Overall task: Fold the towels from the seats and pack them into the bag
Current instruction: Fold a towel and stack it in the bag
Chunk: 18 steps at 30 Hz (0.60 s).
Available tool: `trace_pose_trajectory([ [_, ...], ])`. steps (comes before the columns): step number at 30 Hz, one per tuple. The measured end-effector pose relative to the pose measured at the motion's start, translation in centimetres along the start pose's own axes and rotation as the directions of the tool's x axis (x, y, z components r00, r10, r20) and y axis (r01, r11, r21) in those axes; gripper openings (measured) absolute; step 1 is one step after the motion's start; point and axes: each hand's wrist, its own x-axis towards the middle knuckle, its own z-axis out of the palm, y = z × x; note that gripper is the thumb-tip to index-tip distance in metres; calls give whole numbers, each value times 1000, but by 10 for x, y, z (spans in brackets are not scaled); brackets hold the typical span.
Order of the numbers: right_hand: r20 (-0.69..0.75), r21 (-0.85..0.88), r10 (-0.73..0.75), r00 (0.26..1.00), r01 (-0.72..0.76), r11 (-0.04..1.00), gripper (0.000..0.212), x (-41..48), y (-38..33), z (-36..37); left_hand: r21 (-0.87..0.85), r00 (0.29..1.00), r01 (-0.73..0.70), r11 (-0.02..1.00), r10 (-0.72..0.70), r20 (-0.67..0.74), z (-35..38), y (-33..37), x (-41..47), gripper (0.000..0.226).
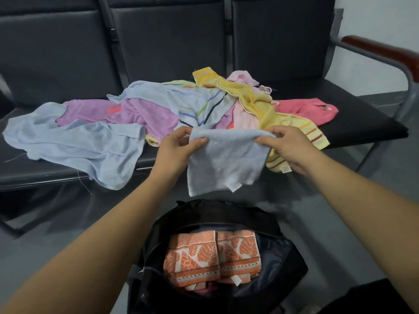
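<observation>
Left grip [179,148] and right grip [290,148] each pinch a top corner of the blue towel [224,164]. Open bag [204,211] lies below both grips, unfolded towels [147,114] beyond.

Open bag [215,211] — orange towels [213,257] inside

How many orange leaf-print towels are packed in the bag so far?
2, side by side in the black bag: left towel, right towel. Pink fabric peeks out beneath, so more may be hidden.
</observation>
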Motion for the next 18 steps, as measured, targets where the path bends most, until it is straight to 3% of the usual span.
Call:
trace_pose_trajectory([
  [3,30,364,167,986,-166,917,6,-1,15,5,-36,999,20,999,-19,31,14,-12,-6,14],
  [5,56,610,253,966,-233,758,20,-1,23,9,-57,999,43,997,-41,35,18,-21,-7,23],
  [7,133,730,309,942,-304,612,28,-2,34,16,-64,996,76,995,-73,51,18,-30,-10,28],
  [9,194,754,333,923,-357,551,33,-5,50,26,-33,990,109,993,-106,96,17,-41,-14,32],
  [12,173,744,395,902,-383,547,34,-10,79,39,-11,979,166,986,-164,125,17,-61,-20,40],
  [18,49,474,556,830,-509,718,25,-23,123,48,57,937,280,958,-285,201,22,-112,-38,45],
])
